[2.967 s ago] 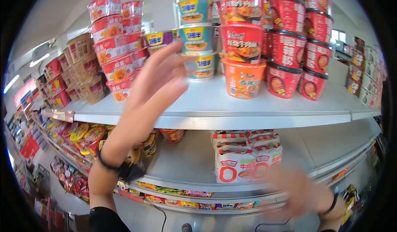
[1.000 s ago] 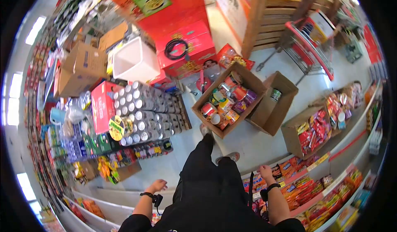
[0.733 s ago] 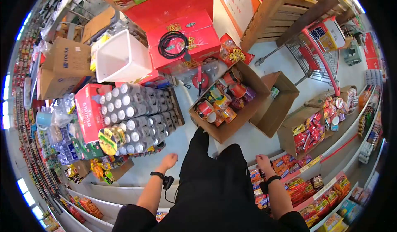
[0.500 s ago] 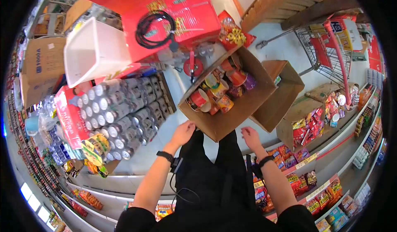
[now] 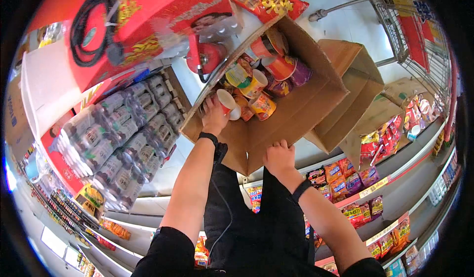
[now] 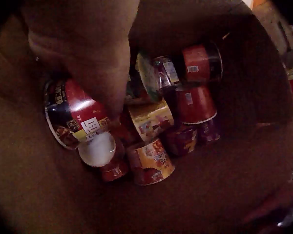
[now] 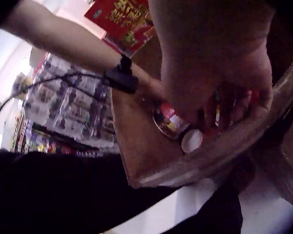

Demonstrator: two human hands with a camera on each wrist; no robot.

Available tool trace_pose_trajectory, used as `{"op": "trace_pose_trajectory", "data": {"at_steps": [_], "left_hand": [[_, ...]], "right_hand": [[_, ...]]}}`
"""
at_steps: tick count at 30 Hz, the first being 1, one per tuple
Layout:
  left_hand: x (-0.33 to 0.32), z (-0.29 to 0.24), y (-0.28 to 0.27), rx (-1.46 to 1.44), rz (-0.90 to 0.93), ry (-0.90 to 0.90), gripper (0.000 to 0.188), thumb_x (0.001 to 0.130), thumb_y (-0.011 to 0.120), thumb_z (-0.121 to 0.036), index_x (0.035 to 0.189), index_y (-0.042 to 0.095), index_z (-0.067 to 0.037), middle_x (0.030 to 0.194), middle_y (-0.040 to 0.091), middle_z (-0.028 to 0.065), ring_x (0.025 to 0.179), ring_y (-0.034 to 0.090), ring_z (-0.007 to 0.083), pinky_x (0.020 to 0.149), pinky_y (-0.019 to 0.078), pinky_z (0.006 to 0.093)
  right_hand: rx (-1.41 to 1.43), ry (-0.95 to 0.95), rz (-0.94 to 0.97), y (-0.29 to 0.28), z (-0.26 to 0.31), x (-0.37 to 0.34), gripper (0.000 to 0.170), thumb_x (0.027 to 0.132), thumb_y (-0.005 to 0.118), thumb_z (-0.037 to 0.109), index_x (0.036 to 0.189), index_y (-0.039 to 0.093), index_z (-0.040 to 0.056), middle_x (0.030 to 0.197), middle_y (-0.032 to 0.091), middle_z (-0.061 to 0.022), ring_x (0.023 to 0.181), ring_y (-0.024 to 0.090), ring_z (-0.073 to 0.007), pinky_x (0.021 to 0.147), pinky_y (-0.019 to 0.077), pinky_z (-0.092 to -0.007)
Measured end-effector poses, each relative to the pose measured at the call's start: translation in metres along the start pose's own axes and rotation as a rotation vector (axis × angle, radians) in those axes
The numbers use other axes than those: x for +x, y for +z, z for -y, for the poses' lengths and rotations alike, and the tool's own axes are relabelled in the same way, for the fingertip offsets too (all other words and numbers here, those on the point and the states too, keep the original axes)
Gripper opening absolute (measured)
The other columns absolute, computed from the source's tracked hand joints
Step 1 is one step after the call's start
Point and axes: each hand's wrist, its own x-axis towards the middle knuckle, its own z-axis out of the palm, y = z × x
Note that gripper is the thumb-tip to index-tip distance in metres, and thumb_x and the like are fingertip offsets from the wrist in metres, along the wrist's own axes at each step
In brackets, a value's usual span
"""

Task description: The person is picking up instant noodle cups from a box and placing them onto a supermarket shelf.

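Inside an open cardboard box (image 5: 296,124) lies a jumble of noodle cups, among them a yellow-orange cup (image 6: 152,162). My left hand (image 5: 215,115) reaches in at the left side and grips a red and black noodle cup (image 6: 77,114); its fingertips are partly hidden. A small cup with a white base (image 6: 97,149) lies beside that cup. At the box's near rim, my right hand (image 5: 280,159) has its fingers curled over the cardboard edge; in the right wrist view the hand (image 7: 219,83) hangs above the same rim.
A second cardboard box (image 5: 350,94) stands right of the first. Wrapped packs of cans (image 5: 123,138) and a red fire extinguisher (image 5: 210,57) are at the left. Shelves with snack packets (image 5: 340,180) run along the lower right. A metal cart (image 5: 419,44) stands at the upper right.
The view has dropped closer to the boxes. My left hand has gone into the box and taken hold of a cup. My right hand has moved onto the box's rim.
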Motion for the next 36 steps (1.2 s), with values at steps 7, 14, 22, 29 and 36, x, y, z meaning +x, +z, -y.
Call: {"op": "trace_pose_trajectory", "data": {"at_steps": [7, 14, 22, 29, 36], "left_hand": [[0.045, -0.021, 0.012, 0.106, 0.14, 0.016, 0.125, 0.065, 0.092, -0.042, 0.162, 0.018, -0.014, 0.153, 0.039, 0.0214, 0.142, 0.041, 0.0415, 0.113, 0.0371, 0.0598], [0.049, -0.033, -0.002, 0.27, 0.196, 0.155, 0.123, 0.066, 0.091, -0.044, 0.16, 0.02, -0.008, 0.143, 0.049, 0.0237, 0.129, 0.055, 0.0406, 0.097, 0.0543, 0.0505], [0.003, -0.034, -0.05, -0.269, -0.119, 0.228, 0.117, 0.066, 0.09, -0.042, 0.155, 0.027, 0.001, 0.14, 0.051, 0.0306, 0.122, 0.059, 0.0441, 0.099, 0.0537, 0.0502], [-0.078, -0.054, -0.091, -1.775, 0.166, -0.386, 0.056, 0.106, 0.051, -0.047, 0.144, 0.047, -0.007, 0.139, 0.059, 0.0106, 0.123, 0.062, 0.0234, 0.104, 0.0518, 0.0421], [-0.139, -0.082, -0.088, -1.863, 0.202, -0.387, 0.069, 0.102, 0.049, -0.058, 0.152, 0.037, -0.013, 0.152, 0.048, 0.0084, 0.136, 0.051, 0.0267, 0.114, 0.0418, 0.0477]], "right_hand": [[0.718, -0.063, -0.097, -0.006, -0.012, 0.005, 0.025, 0.097, 0.058, 0.023, 0.113, 0.068, 0.0061, 0.105, 0.071, -0.017, 0.101, 0.067, -0.0383, 0.087, 0.0557, -0.0464], [0.887, -0.055, -0.092, 0.011, -0.009, -0.004, 0.023, 0.097, 0.06, 0.018, 0.113, 0.068, 0.0046, 0.104, 0.071, -0.0181, 0.099, 0.068, -0.0376, 0.086, 0.0554, -0.0452], [1.283, 0.075, -0.212, -0.002, 0.002, -0.009, 0.024, 0.099, 0.063, 0.014, 0.118, 0.068, 0.0003, 0.099, 0.072, -0.0178, 0.083, 0.07, -0.0274, 0.074, 0.0558, -0.0362], [1.608, 0.344, -0.605, -0.013, 0.01, 0.017, 0.045, 0.104, 0.061, 0.027, 0.142, 0.052, 0.0038, 0.134, 0.059, -0.011, 0.112, 0.06, -0.018, 0.093, 0.0503, -0.0348], [2.072, 0.237, -0.301, -0.056, 0.0, 0.034, 0.061, 0.109, 0.038, 0.054, 0.149, 0.049, 0.0081, 0.141, 0.058, -0.0059, 0.12, 0.058, -0.0139, 0.1, 0.0465, -0.0352]]}}
